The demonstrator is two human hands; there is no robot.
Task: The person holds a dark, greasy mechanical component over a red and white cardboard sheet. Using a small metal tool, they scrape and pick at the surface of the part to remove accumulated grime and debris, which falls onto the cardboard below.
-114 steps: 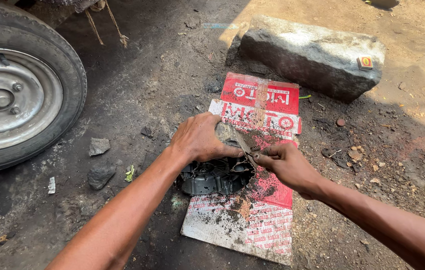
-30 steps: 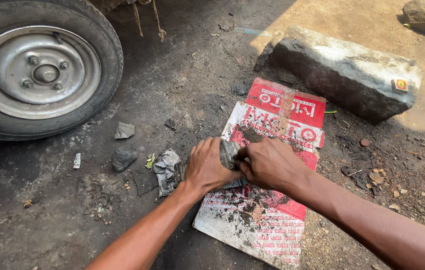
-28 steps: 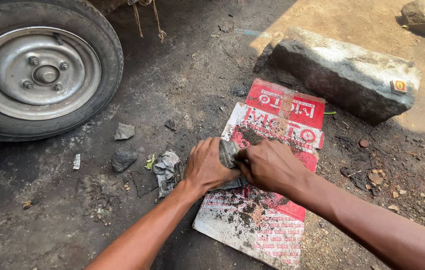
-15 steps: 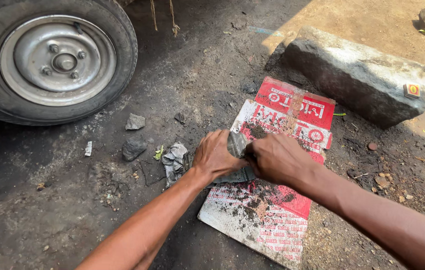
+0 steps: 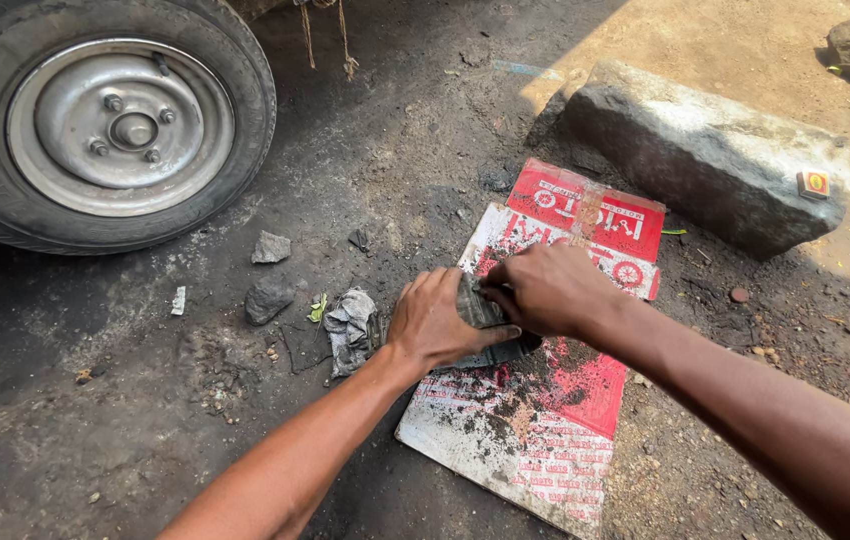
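— What do we have in our grip right now?

— Both hands meet on a dark, grimy metal part (image 5: 490,325) at the middle of the view. Our left hand (image 5: 440,322) lies over its 9 o'clock side, fingers curled down and pressed around it, the thumb stretched along its lower edge. Our right hand (image 5: 550,290) comes in from 3 o'clock with the fingers bunched tight together against the top of the part; whether they pinch a small tool or only the part itself, we cannot tell, since the knuckles hide it.

— And where does the part sit?

— On a red and white printed cardboard sheet (image 5: 555,400) lying flat on the ground, soiled with black grit just below our hands, toward 6 o'clock.

— What lies around us?

— Just beside our left hand, at 9 o'clock, is a crumpled grey rag (image 5: 350,328). Further out the same way are two small stones (image 5: 268,275) on the dark, oily ground. At 10 o'clock, well apart, stands a vehicle wheel (image 5: 105,120) with a steel rim. At 2 o'clock, beyond the far end of the cardboard, lies a long stone block (image 5: 705,155), with a small box (image 5: 813,183) resting on its right end.
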